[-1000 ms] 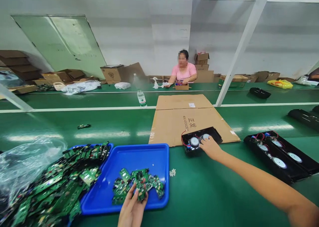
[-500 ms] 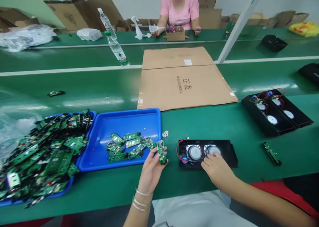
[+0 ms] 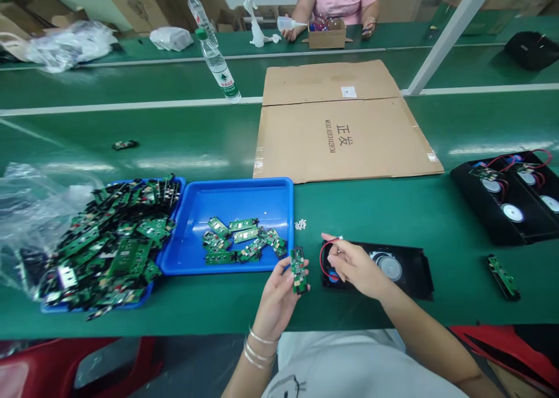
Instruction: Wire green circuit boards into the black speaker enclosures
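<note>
My left hand (image 3: 279, 290) grips a small green circuit board (image 3: 299, 271) upright, just right of the blue tray (image 3: 227, 194). In front of my body lies a black speaker panel (image 3: 410, 270) with round speakers; one speaker (image 3: 388, 267) shows, while my right hand (image 3: 356, 267) covers the other. That hand is over the panel's left part, index finger stretched out and thumb apart from it. A red wire (image 3: 322, 258) with a white plug curves up past the fingertips from a blue part (image 3: 333, 277). Whether the fingers touch the wire, I cannot tell.
Several boards lie in the blue tray; a heaped tray of circuit boards (image 3: 126, 252) stands left. Small white pieces (image 3: 300, 225) lie beside the tray. Flat cardboard (image 3: 349, 130), a water bottle (image 3: 220, 71), a loose board (image 3: 502, 277) and black speaker housings (image 3: 502, 200) surround. A person (image 3: 336, 2) sits opposite.
My right hand has moved left from the right speaker to the red wire at the panel's left end. My left hand keeps its board. The view has shifted.
</note>
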A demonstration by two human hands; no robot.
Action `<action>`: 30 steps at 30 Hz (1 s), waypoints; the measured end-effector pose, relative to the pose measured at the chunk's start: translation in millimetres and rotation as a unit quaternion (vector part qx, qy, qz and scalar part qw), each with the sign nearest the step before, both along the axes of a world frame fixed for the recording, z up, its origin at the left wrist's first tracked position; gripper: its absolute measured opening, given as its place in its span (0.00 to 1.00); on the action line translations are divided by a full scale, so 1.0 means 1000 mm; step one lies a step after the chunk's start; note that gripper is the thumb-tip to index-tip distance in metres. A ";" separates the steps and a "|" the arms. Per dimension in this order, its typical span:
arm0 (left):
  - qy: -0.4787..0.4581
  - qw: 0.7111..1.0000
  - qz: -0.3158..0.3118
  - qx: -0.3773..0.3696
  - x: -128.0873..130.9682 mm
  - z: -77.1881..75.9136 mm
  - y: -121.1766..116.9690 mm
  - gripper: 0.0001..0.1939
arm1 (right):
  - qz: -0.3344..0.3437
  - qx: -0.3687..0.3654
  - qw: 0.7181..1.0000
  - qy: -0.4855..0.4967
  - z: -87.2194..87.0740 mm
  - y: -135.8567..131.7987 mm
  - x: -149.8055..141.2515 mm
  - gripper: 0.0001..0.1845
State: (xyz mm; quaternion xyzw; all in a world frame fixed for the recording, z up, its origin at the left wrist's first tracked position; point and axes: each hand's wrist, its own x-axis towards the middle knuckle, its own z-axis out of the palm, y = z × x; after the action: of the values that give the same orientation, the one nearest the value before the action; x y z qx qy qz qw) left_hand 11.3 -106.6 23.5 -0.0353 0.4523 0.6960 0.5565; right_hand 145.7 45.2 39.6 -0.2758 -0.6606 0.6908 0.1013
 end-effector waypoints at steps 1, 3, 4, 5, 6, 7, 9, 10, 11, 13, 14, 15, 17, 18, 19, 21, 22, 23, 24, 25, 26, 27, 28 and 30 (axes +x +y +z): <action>-0.001 1.000 -0.002 0.004 0.001 0.000 0.000 0.18 | -0.026 -0.053 0.998 0.029 -0.002 0.001 -0.002 0.21; -0.004 1.000 -0.006 0.016 0.004 -0.002 0.000 0.20 | -0.081 -0.108 0.987 0.091 -0.002 0.003 -0.003 0.14; -0.007 1.000 -0.008 0.023 0.005 -0.002 0.000 0.21 | -0.103 -0.123 0.979 0.123 0.000 0.003 -0.002 0.13; -0.011 0.999 -0.011 0.031 0.006 -0.003 0.001 0.22 | -0.117 -0.146 0.970 0.153 0.002 0.003 -0.002 0.14; -0.016 0.999 -0.014 0.039 0.006 -0.004 0.001 0.23 | -0.120 -0.182 0.959 0.181 0.005 0.003 -0.001 0.15; -0.020 0.998 -0.018 0.048 0.007 -0.004 0.002 0.24 | -0.115 -0.228 0.945 0.205 0.008 0.002 0.000 0.16; -0.028 0.997 -0.023 0.064 0.007 -0.003 0.002 0.24 | -0.105 -0.310 0.917 0.226 0.011 0.001 0.001 0.16; -0.029 0.997 -0.024 0.071 0.007 -0.003 0.002 0.24 | -0.109 -0.328 0.911 0.226 0.012 0.000 0.001 0.16; -0.030 0.996 -0.024 0.075 0.006 -0.002 0.003 0.24 | -0.120 -0.325 0.911 0.222 0.012 0.000 0.002 0.17; -0.028 0.996 -0.021 0.079 0.005 0.000 0.003 0.23 | -0.145 -0.293 0.923 0.205 0.010 0.001 0.002 0.18; -0.027 0.996 -0.018 0.079 0.004 0.000 0.003 0.24 | -0.151 -0.281 0.927 0.195 0.009 0.002 0.002 0.17; -0.027 0.996 -0.015 0.078 0.004 0.001 0.004 0.24 | -0.154 -0.276 0.930 0.189 0.009 0.002 0.002 0.16; -0.025 0.997 -0.010 0.075 0.003 0.001 0.004 0.23 | -0.157 -0.282 0.928 0.187 0.008 0.003 0.001 0.15; -0.025 0.997 -0.008 0.073 0.002 0.001 0.004 0.22 | -0.159 -0.286 0.925 0.190 0.008 0.003 -0.001 0.15; -0.025 0.997 -0.008 0.070 0.002 0.000 0.004 0.22 | -0.161 -0.286 0.924 0.194 0.008 0.002 -0.002 0.16; -0.027 0.998 -0.009 0.063 0.001 0.000 0.004 0.20 | -0.158 -0.276 0.928 0.196 0.008 0.001 -0.006 0.17; -0.028 0.998 -0.010 0.058 0.000 0.000 0.004 0.20 | -0.153 -0.270 0.931 0.192 0.008 0.001 -0.008 0.17; -0.028 0.998 -0.011 0.052 0.000 0.000 0.003 0.20 | -0.149 -0.264 0.935 0.184 0.007 0.000 -0.011 0.16; -0.026 0.999 -0.011 0.045 -0.001 0.000 0.003 0.20 | -0.146 -0.259 0.938 0.177 0.006 -0.001 -0.013 0.14; -0.023 0.999 -0.011 0.037 -0.001 0.000 0.002 0.21 | -0.144 -0.256 0.941 0.171 0.005 -0.001 -0.015 0.13; -0.019 0.999 -0.010 0.030 -0.002 0.000 0.001 0.22 | -0.142 -0.255 0.942 0.167 0.004 -0.001 -0.016 0.13; -0.016 1.000 -0.010 0.024 -0.002 0.000 0.001 0.22 | -0.140 -0.255 0.942 0.168 0.002 -0.001 -0.018 0.13; -0.013 1.000 -0.007 0.019 -0.002 0.000 0.000 0.22 | -0.137 -0.258 0.940 0.174 0.001 -0.001 -0.018 0.14; -0.004 1.000 0.001 0.014 -0.001 0.000 0.000 0.22 | -0.125 -0.266 0.935 0.199 0.000 -0.001 -0.018 0.14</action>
State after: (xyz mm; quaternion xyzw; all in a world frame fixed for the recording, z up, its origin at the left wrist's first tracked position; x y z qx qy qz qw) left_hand 10.3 -106.9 23.3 -0.0309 0.4401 0.7026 0.5583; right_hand 127.9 44.7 39.7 -0.2298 -0.3789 0.8639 0.2394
